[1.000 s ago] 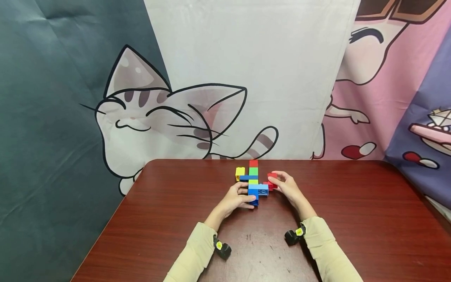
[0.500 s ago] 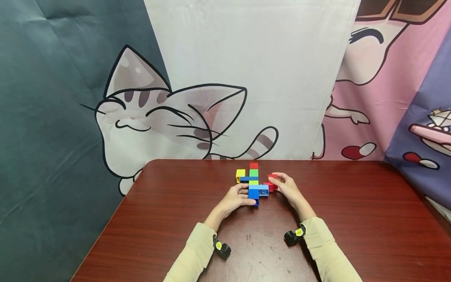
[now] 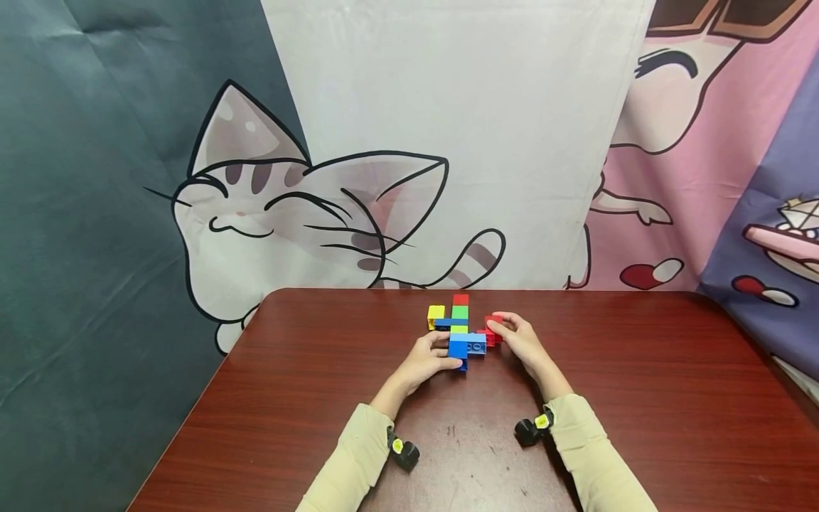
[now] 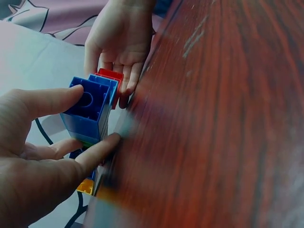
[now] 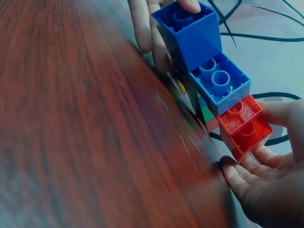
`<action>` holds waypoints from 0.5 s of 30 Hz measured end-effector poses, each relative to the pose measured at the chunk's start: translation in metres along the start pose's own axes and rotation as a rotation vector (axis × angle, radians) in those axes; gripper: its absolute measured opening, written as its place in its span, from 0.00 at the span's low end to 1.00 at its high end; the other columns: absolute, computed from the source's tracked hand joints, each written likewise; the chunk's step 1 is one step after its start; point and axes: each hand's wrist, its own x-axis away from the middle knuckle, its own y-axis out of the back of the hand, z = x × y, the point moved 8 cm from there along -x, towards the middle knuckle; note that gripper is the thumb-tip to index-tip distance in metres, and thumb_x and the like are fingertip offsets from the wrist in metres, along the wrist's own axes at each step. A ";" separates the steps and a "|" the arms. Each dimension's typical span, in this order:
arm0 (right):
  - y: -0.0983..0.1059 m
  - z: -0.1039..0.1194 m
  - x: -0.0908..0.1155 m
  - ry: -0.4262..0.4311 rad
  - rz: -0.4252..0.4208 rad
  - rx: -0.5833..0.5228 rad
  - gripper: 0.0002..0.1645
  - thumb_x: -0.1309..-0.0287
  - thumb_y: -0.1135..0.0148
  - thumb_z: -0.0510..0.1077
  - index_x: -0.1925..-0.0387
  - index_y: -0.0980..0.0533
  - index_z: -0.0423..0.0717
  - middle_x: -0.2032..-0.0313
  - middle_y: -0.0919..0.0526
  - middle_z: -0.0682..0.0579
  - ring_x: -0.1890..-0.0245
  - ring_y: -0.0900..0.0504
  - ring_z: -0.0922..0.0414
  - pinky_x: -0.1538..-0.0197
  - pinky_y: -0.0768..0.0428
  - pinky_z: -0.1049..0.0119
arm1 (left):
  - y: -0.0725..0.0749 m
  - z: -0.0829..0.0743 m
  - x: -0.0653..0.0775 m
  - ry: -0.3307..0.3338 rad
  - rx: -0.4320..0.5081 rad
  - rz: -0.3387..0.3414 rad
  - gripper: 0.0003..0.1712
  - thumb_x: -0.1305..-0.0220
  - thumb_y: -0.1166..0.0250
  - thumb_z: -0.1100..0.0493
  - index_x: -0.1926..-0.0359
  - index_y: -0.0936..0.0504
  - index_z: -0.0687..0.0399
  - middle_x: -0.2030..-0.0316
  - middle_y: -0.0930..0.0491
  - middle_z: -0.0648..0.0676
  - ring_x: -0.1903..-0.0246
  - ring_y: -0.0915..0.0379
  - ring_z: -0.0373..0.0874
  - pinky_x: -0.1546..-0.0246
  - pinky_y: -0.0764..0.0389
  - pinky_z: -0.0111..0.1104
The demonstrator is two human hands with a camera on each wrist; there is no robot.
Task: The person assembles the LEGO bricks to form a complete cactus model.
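Observation:
A toy-brick build lies between the two hands near the table's far side. Its long column runs from a dark blue brick (image 3: 458,347) at the near end through green (image 3: 460,312) to a red brick (image 3: 461,300) at the far end. My left hand (image 3: 421,361) grips the dark blue end, its thumb on the hollow underside in the left wrist view. A light blue brick (image 5: 222,81) juts right, with red bricks (image 5: 244,124) at its end. My right hand (image 3: 521,340) pinches those red bricks between thumb and fingers. A yellow brick (image 3: 436,313) sits on the left arm of the build.
The brown wooden table (image 3: 288,427) extends to both sides and toward the person. Behind its far edge hangs a cloth backdrop (image 3: 512,142) with cartoon drawings. Small black wrist cameras (image 3: 406,455) are strapped to both sleeves.
The build's far end has dipped slightly toward the person, and the near end has shifted a little left. The left thumb has moved slightly on the dark blue brick. Both hands keep their hold.

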 end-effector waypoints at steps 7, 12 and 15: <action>-0.003 0.002 0.000 0.027 0.007 0.001 0.30 0.32 0.44 0.48 0.35 0.34 0.36 0.38 0.29 0.34 0.38 0.31 0.45 0.33 0.33 0.53 | 0.004 0.000 0.000 -0.025 -0.106 -0.044 0.36 0.45 0.29 0.66 0.35 0.32 0.67 0.41 0.26 0.65 0.48 0.25 0.53 0.47 0.20 0.41; -0.006 0.005 0.001 0.051 0.020 0.022 0.26 0.31 0.47 0.44 0.36 0.32 0.36 0.37 0.29 0.35 0.38 0.32 0.44 0.34 0.33 0.53 | 0.006 0.001 0.001 -0.024 -0.116 -0.053 0.37 0.47 0.28 0.68 0.36 0.31 0.67 0.44 0.25 0.64 0.54 0.26 0.47 0.56 0.19 0.33; -0.008 0.005 0.000 0.050 0.030 0.023 0.25 0.31 0.47 0.43 0.36 0.33 0.37 0.37 0.31 0.35 0.38 0.34 0.44 0.34 0.34 0.52 | 0.007 0.003 0.000 -0.011 -0.102 -0.055 0.37 0.48 0.28 0.69 0.36 0.31 0.67 0.45 0.26 0.64 0.58 0.26 0.45 0.63 0.22 0.29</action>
